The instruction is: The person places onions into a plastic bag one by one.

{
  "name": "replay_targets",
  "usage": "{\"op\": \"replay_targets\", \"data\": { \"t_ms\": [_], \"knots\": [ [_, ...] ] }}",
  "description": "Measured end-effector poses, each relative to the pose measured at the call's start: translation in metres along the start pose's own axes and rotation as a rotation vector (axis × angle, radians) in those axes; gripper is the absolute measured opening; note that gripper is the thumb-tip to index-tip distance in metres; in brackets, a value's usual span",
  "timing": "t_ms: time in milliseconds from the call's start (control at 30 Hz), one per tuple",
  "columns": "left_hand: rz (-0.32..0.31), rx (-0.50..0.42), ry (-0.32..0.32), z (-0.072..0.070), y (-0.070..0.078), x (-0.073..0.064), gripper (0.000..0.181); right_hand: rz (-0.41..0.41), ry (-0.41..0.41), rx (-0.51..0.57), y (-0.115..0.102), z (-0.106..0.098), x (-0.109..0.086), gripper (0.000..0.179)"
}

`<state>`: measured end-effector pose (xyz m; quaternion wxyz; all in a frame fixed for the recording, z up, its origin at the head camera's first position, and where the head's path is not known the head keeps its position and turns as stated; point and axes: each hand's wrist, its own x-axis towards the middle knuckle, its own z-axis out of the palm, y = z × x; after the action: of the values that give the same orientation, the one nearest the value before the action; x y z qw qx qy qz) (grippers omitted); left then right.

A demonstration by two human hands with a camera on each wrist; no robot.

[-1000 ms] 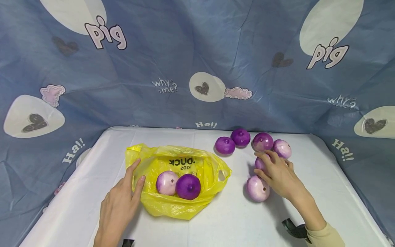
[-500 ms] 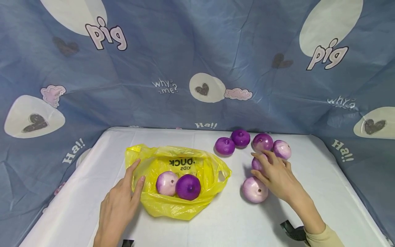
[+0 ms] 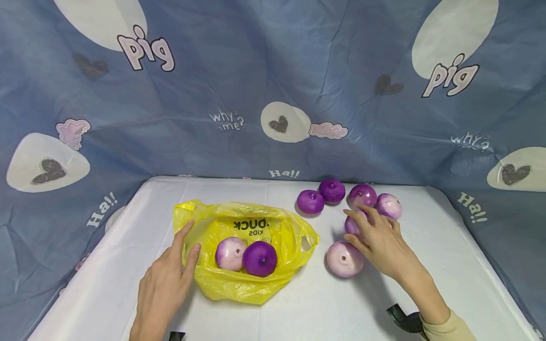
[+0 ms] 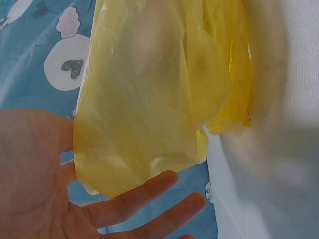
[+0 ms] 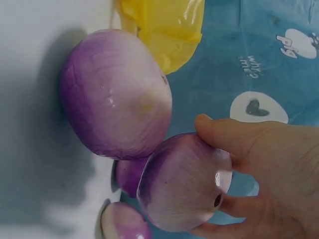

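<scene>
My right hand (image 3: 386, 244) grips a purple-and-white onion (image 3: 353, 226), thumb and fingers spread around its sides; it shows closer in the right wrist view as a shiny onion (image 5: 182, 184). Just in front of it lies a paler onion (image 3: 344, 259), overlapping the held one in the right wrist view. At the left, my left hand (image 3: 166, 277) rests at the edge of a yellow plastic bag (image 3: 228, 289), fingers fairly straight and some hidden behind the film in the left wrist view. Inside the bag's mouth sit a pale onion (image 3: 229, 253) and a dark purple onion (image 3: 259, 258).
Along the back of the white-covered table (image 3: 298, 312) are two dark purple onions (image 3: 310, 202) side by side. Right of them lie a purple onion (image 3: 362, 195) and a purple-white onion (image 3: 389, 206). A blue printed cloth (image 3: 192, 142) hangs behind.
The right hand has shifted slightly left with its onion. The paler onion in front has moved left and turned. The left hand and bag have stayed put.
</scene>
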<state>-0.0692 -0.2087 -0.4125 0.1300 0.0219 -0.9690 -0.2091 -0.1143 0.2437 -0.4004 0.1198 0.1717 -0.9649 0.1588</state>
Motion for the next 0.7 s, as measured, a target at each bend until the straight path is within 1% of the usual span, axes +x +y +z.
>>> {"op": "replay_targets", "data": {
  "t_ms": [267,500,700],
  "knots": [
    [0.003,0.0,0.003,0.001,-0.001,0.0,0.057,-0.035,0.0,0.003,-0.006,-0.001,0.003,0.055],
    [0.004,0.005,0.007,0.003,-0.001,0.0,0.057,-0.069,0.001,0.003,-0.013,-0.001,0.002,0.057],
    [0.005,-0.001,0.01,0.004,-0.001,-0.001,0.056,-0.064,-0.015,0.014,-0.018,-0.001,0.004,0.059]
  ]
}}
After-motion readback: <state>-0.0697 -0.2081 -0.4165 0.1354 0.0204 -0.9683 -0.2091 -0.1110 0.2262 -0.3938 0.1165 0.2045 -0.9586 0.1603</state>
